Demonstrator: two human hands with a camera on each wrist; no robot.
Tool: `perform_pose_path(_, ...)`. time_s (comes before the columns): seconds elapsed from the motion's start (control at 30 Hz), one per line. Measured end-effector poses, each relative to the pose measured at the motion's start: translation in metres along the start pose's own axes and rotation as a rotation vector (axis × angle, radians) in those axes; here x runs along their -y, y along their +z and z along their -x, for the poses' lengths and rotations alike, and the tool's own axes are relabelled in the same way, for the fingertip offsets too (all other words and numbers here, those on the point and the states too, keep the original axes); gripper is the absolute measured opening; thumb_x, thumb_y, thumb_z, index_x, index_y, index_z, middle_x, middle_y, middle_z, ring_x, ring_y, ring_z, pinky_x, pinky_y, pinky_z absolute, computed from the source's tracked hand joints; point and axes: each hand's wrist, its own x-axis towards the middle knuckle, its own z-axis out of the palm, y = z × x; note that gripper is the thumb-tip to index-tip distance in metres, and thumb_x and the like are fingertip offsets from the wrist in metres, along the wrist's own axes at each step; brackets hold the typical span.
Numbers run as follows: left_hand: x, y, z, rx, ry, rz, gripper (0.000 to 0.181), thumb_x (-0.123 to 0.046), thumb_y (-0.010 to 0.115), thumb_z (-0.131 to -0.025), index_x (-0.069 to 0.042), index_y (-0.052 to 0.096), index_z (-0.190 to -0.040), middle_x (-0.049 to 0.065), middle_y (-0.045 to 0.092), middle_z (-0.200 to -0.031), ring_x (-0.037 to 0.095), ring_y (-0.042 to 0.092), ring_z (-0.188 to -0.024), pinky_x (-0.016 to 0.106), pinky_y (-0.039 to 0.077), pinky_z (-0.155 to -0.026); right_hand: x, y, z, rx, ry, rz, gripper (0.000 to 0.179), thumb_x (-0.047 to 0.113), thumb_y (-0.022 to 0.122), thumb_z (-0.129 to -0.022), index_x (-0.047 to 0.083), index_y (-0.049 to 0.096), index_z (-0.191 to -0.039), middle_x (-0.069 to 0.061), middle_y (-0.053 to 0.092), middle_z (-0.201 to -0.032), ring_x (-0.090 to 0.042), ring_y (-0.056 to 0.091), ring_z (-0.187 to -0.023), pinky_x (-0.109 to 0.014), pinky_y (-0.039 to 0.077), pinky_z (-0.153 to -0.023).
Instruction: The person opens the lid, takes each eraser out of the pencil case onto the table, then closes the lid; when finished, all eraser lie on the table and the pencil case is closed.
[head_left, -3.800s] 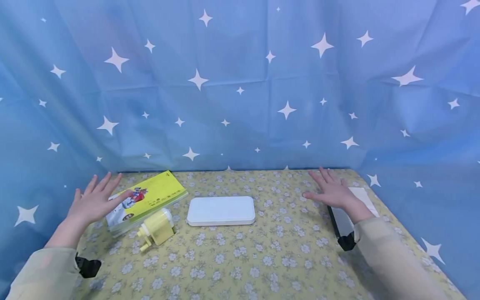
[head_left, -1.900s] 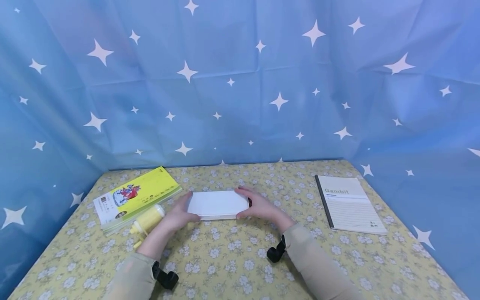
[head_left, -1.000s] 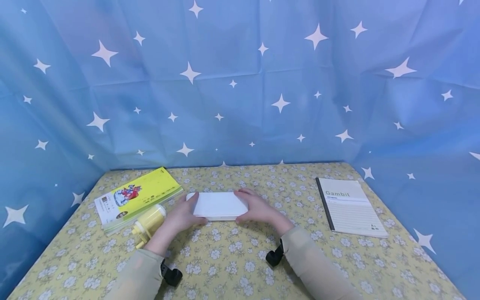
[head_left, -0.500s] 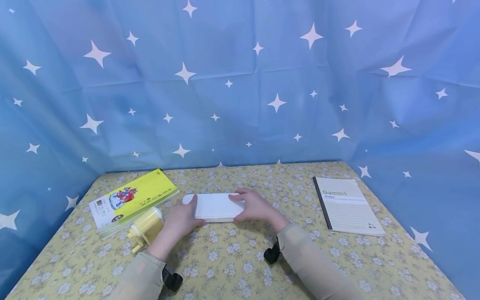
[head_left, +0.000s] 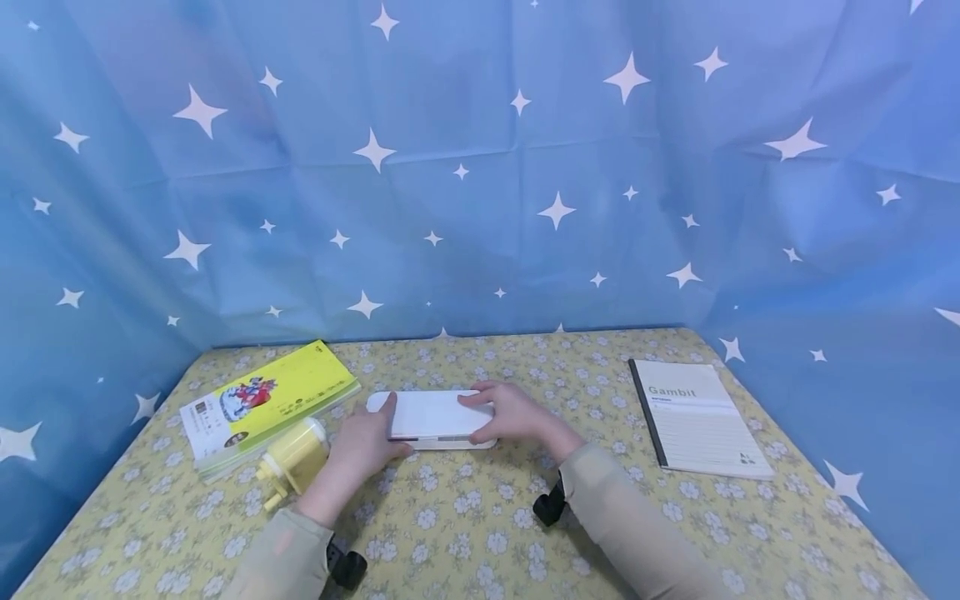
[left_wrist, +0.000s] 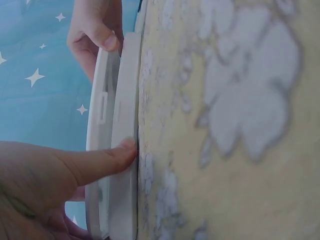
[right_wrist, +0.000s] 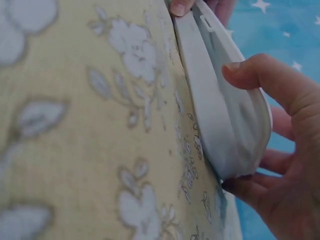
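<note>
A white pencil case [head_left: 427, 412] lies at mid-table, its lid raised a little along the near edge. My left hand [head_left: 367, 437] grips its left end; in the left wrist view the thumb presses the front wall of the case's base [left_wrist: 126, 95]. At the other end my right hand [head_left: 517, 417] holds the lid [right_wrist: 262, 107], thumb under its front edge and fingers round the end and far side. A narrow gap shows between lid and base in both wrist views. What lies inside the case is hidden.
A yellow hand-crank pencil sharpener [head_left: 296, 454] lies close left of my left forearm. Behind it is a yellow-covered book [head_left: 300, 379]. On the right lies a white Gambit notebook [head_left: 705, 425]. A blue starry curtain [head_left: 480, 167] stands behind the flowered tablecloth [head_left: 600, 517].
Both hands came in from the table's sides to the pencil case and took hold of its ends. Since half a second ago the lid's front edge has risen, opening a thin gap.
</note>
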Motion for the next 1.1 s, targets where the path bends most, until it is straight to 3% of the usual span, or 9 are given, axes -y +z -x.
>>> perform_pose_path(0.23,0.000,-0.005,-0.007,0.049,-0.052,0.104,0.104,-0.036,0.084,-0.073,-0.002,0.025,-0.152,0.039,0.036,-0.141,0.057,0.035,-0.126,0.066,0.037,-0.096,-0.004,-0.005,0.001,-0.001,-0.024,-0.054,0.059,0.028,0.077,-0.081,0.017,0.059,-0.136,-0.016,0.040,-0.149,-0.036,0.036,-0.136,-0.053,0.037,-0.104)
perform_pose_path(0.4,0.006,-0.008,-0.004,0.042,-0.091,0.227,0.121,-0.031,0.085,-0.072,-0.013,0.002,-0.157,0.040,0.013,-0.150,0.060,0.034,-0.125,0.069,0.037,-0.093,-0.005,-0.009,0.000,0.020,-0.062,-0.116,0.055,0.029,0.071,-0.086,0.018,0.057,-0.138,-0.016,0.038,-0.151,-0.035,0.034,-0.137,-0.054,0.036,-0.105)
perform_pose_path(0.57,0.012,-0.010,-0.002,0.007,-0.062,0.346,0.130,-0.027,0.084,-0.074,-0.019,-0.019,-0.153,0.041,0.011,-0.150,0.059,0.037,-0.123,0.066,0.040,-0.093,-0.009,-0.013,-0.002,0.005,-0.078,-0.186,0.053,0.026,0.070,-0.088,0.011,0.056,-0.138,-0.015,0.045,-0.146,-0.032,0.046,-0.128,-0.049,0.042,-0.100)
perform_pose_path(0.63,0.014,-0.010,-0.001,-0.002,-0.049,0.395,0.130,-0.028,0.083,-0.077,-0.020,-0.025,-0.151,0.041,0.012,-0.149,0.059,0.036,-0.124,0.065,0.039,-0.094,-0.009,-0.015,-0.002,0.001,-0.055,-0.245,0.053,0.023,0.068,-0.089,0.009,0.055,-0.138,-0.014,0.049,-0.142,-0.030,0.052,-0.121,-0.045,0.046,-0.097)
perform_pose_path(0.73,0.015,-0.012,0.000,0.014,-0.075,0.457,0.130,-0.032,0.079,-0.081,-0.025,-0.034,-0.145,0.041,0.016,-0.148,0.049,0.059,-0.098,0.053,0.053,-0.076,-0.013,-0.018,-0.003,-0.002,0.001,-0.372,0.052,0.021,0.065,-0.093,0.005,0.052,-0.140,-0.015,0.052,-0.139,-0.029,0.056,-0.116,-0.042,0.048,-0.094)
perform_pose_path(0.77,0.015,-0.013,0.001,0.018,-0.087,0.471,0.130,-0.034,0.078,-0.082,-0.027,-0.036,-0.144,0.042,0.030,-0.142,0.043,0.063,-0.085,0.048,0.054,-0.068,-0.015,-0.018,-0.003,-0.004,0.021,-0.422,0.051,0.022,0.065,-0.094,0.004,0.051,-0.140,-0.016,0.051,-0.140,-0.029,0.055,-0.118,-0.043,0.047,-0.095)
perform_pose_path(0.87,0.014,-0.013,0.002,0.023,-0.131,0.476,0.130,-0.039,0.076,-0.082,-0.030,-0.040,-0.140,0.031,0.062,-0.100,0.022,0.052,-0.047,0.034,0.045,-0.043,-0.019,-0.018,-0.003,-0.008,0.058,-0.528,0.053,0.025,0.062,-0.096,0.002,0.048,-0.142,-0.020,0.049,-0.140,-0.033,0.051,-0.123,-0.044,0.045,-0.099)
perform_pose_path(0.97,0.013,-0.011,0.003,0.011,-0.151,0.468,0.130,-0.041,0.075,-0.083,-0.028,-0.042,-0.138,0.009,0.055,-0.062,0.017,0.045,-0.043,0.029,0.040,-0.040,-0.019,-0.017,-0.004,-0.026,0.095,-0.614,0.057,0.029,0.060,-0.098,-0.001,0.044,-0.143,-0.023,0.049,-0.139,-0.036,0.051,-0.123,-0.044,0.046,-0.099)
perform_pose_path(1.1,0.013,-0.010,0.006,-0.005,-0.149,0.457,0.129,-0.042,0.074,-0.083,-0.020,-0.039,-0.141,0.026,0.062,-0.082,0.020,0.047,-0.043,0.031,0.040,-0.039,-0.018,-0.016,-0.008,-0.101,0.215,-0.644,0.073,0.047,0.059,-0.095,-0.005,0.041,-0.143,-0.023,0.055,-0.130,-0.034,0.059,-0.113,-0.040,0.051,-0.092)
